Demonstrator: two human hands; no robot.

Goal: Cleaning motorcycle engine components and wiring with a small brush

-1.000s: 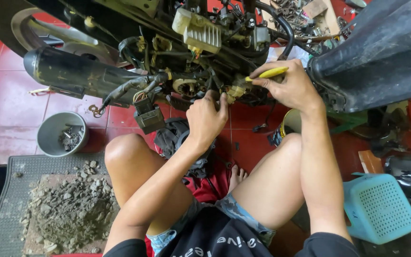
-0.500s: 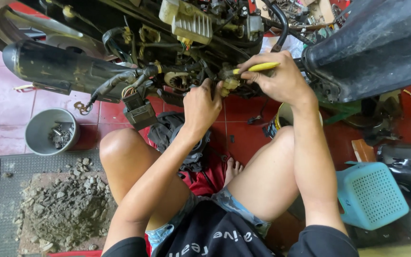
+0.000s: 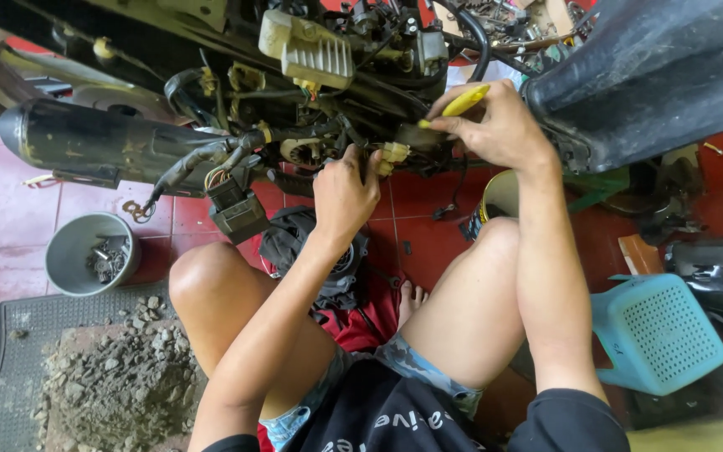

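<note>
My R hand (image 3: pixel 499 130) clamped on yellow screwdriver (image 3: pixel 464 101); L hand (image 3: pixel 343 194) fingers closed on white connector (image 3: pixel 393 154) w/ engine wiring.

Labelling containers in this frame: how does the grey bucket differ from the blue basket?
The grey bucket is round with solid walls; the blue basket is boxy with perforated sides. The bucket stands upright, mouth up, and holds small metal parts; the basket lies tipped so its perforated face shows, and I cannot tell whether anything is inside. The bucket sits beyond the person's left knee, the basket by the right arm. Both rest on the red tile floor, untouched by either hand.
</note>
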